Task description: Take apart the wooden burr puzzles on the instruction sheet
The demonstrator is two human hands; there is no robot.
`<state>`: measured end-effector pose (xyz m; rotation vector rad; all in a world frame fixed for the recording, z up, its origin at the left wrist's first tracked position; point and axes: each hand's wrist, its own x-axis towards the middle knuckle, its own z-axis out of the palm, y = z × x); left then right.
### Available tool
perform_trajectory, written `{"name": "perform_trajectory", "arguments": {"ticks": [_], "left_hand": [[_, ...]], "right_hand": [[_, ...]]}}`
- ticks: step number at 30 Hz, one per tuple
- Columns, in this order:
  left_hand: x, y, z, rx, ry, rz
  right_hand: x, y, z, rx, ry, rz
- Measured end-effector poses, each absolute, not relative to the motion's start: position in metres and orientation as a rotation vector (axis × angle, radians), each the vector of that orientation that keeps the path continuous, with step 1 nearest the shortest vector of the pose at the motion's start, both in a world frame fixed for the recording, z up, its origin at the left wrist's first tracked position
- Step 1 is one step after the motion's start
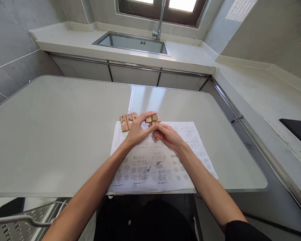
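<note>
Pinching the small wooden block cluster [153, 119] between both hands — left hand [136, 132] fingertips steadying, right hand [167, 135] gripping beneath — pieces probably needing squaring before pressing home.

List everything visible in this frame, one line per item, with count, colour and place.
wooden puzzle pieces: a few joined, tan, held between both hands above the sheet
loose wooden pieces: about three, tan, side by side at the sheet's far left corner
instruction sheet: one, white with printed diagrams, near table edge
table: one, pale grey, centre
sink: one, steel, counter beyond
tap: one, chrome, behind sink
window: one, dark frame, top
left hand: one, fingers on the joined pieces
right hand: one, gripping them from below
</note>
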<state>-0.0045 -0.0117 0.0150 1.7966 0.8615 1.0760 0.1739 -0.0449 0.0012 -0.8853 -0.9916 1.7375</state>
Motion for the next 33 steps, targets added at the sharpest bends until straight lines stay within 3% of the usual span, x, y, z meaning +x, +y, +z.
{"name": "perform_trajectory", "arguments": {"ticks": [15, 33], "left_hand": [[-0.011, -0.006, 0.018, 1.524, 0.798, 0.883], [-0.003, -0.009, 0.012, 1.647, 0.975, 1.122]], "right_hand": [[0.173, -0.047, 0.002, -0.911, -1.142, 1.737], [0.158, -0.053, -0.004, -1.228, -1.256, 1.002]]}}
